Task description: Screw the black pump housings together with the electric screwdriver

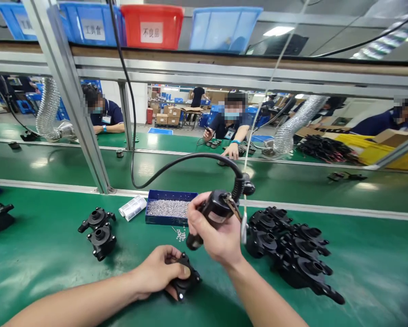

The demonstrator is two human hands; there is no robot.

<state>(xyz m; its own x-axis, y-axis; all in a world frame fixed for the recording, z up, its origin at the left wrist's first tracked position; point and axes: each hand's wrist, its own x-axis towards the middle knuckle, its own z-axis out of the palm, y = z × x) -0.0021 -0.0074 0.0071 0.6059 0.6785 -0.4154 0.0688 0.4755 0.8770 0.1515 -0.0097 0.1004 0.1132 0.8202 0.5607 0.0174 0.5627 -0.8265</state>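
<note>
Black housing [185, 281] is lying on the green bench mat [54, 272] near its front edge, with the left hand [159, 272] curling its fingers over it and pinning it down. Just above, the right hand [213, 236] is gripping an electric screwdriver [215, 209] in a tight fist. Behind them, a blue tray [163, 220] is holding small silver screws [168, 208]. Overhead, a red bin [152, 13] is showing "不良品" and a blue bin [71, 18] "工具盒".

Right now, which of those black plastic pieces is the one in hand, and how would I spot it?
On the near green bench, between two black housings on the left and a heap of them on the right, a single housing lies in front of the blue screw tray. It alone sits under the left hand, with the right hand holding a corded driver above it.
</note>
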